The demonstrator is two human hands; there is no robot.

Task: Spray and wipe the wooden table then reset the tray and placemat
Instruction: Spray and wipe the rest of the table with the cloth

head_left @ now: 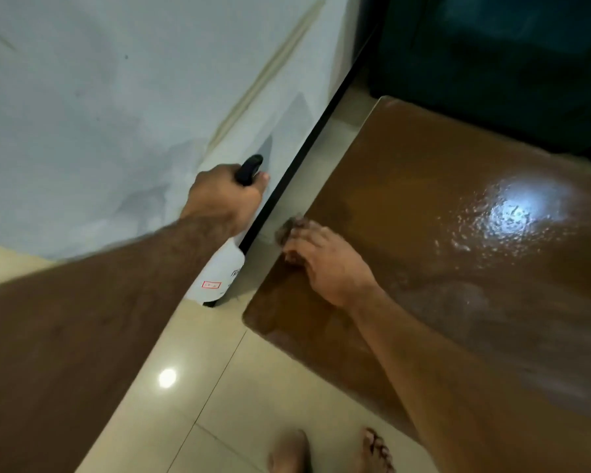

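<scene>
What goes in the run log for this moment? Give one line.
left hand: holds spray bottle off table | right hand: presses cloth on table edge | table: wet | tray, placemat: not in view

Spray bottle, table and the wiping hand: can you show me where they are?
Spray bottle (219, 278): head view, on its white body below the left hand.
Table (423, 172): head view, on the bare brown top.
Right hand (325, 264): head view, on the back of the hand at the table's edge.
</scene>
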